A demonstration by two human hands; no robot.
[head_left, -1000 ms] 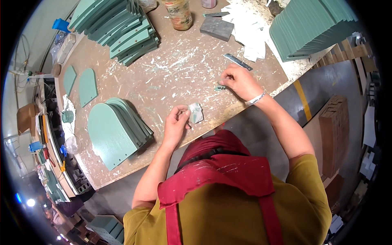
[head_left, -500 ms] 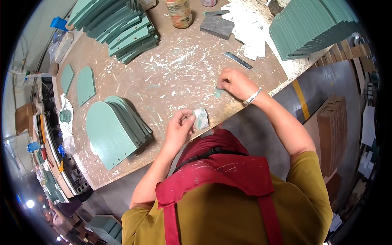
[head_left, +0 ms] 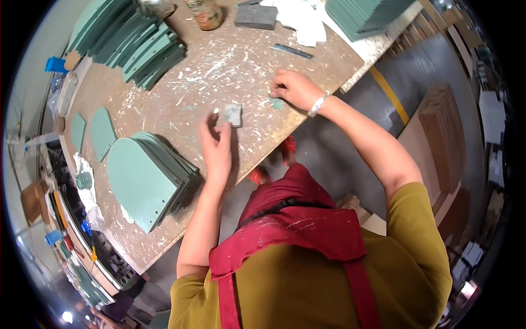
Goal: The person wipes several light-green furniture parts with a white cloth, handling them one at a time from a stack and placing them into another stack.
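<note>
My left hand [head_left: 216, 145] is over the table with thumb and fingers apart. Just beyond its fingertips is a small whitish block or folded pad [head_left: 233, 115] with green stains, apart from the fingers. My right hand [head_left: 296, 89] rests near the table's front edge, fingers curled together; what they pinch, if anything, is hidden. Right below those fingers lies a small green patch or scrap [head_left: 275, 103]. Left of my left hand stands a leaning stack of green round-topped panels [head_left: 143, 178] with small holes along the lower edge.
Two single green pieces [head_left: 102, 131] lie at the left. Larger stacks of green panels stand far left [head_left: 131, 49] and far right [head_left: 364, 16]. A stained jar [head_left: 205, 12], a dark grey block [head_left: 256, 17], white paper [head_left: 301, 19] and a metal blade [head_left: 292, 51] are at the back.
My left hand has opened away from the whitish block, which was at its fingertips. My right hand stays curled by the green patch. The whole view has shifted and turned slightly.
</note>
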